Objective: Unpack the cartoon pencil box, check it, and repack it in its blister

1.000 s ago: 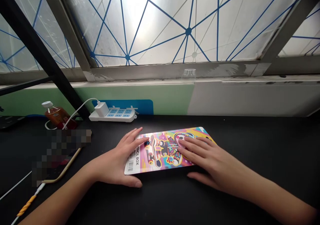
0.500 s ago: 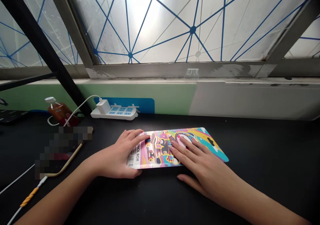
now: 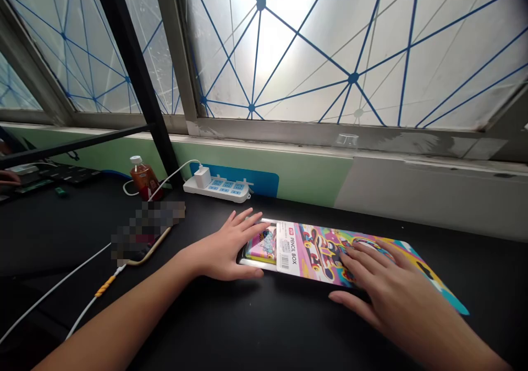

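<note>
A flat, colourful pencil box card sleeve [image 3: 313, 250], printed with cartoon figures and the words PENCIL BOX, lies on the black table. From its left end sticks out a pencil box [image 3: 262, 244] with a pink and yellow picture, in a clear tray. My left hand [image 3: 226, 247] spans the exposed end, thumb at the near edge and fingers spread over the far side. Flat on top of the sleeve's right half rests my right hand [image 3: 391, 277], its fingers stretched out and its thumb apart, just off the near edge.
A white power strip [image 3: 218, 189] with a charger stands by the wall. Left of it are a bottle of reddish drink [image 3: 144, 178] and a blurred-out phone [image 3: 148, 230] on a white cable. Another person's hand [image 3: 9, 178] shows at the far left.
The sleeve has slid right relative to the pencil box, under my right hand, exposing the box's left end beside my left hand. The view has turned left.
</note>
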The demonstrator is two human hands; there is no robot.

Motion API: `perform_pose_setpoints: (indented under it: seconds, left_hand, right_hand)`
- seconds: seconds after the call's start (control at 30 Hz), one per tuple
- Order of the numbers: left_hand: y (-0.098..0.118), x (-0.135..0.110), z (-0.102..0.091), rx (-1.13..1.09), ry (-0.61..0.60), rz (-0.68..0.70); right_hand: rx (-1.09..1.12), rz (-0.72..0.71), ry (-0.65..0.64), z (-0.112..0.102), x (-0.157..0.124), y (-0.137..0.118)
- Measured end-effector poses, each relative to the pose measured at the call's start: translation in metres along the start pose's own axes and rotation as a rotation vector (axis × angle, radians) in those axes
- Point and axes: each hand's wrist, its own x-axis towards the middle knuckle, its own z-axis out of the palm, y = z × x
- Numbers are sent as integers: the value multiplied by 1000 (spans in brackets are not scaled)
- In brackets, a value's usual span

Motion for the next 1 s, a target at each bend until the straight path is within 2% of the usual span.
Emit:
perform_pose_setpoints:
  seconds: [0.13, 0.27, 0.47, 0.67, 0.83, 1.0]
  left_hand:
    - [16, 4, 9, 76, 34, 42]
    - [39, 11, 25, 94, 98, 104]
    - [47, 32, 42, 225, 49, -6]
    - [47, 43, 49, 433, 36, 0]
    - [46, 40, 56, 572, 111, 29]
    - [45, 34, 53, 617, 134, 14]
  right_hand:
    - [25, -5, -17, 19, 8, -27]
    - [40, -19, -35, 24, 14, -40]
    - [41, 15, -44, 19, 16, -41]
    - [-52, 78, -110, 9, 11, -25]
    - [-128, 143, -165, -8, 2, 2]
    - [-200, 126, -167, -8, 0, 1]
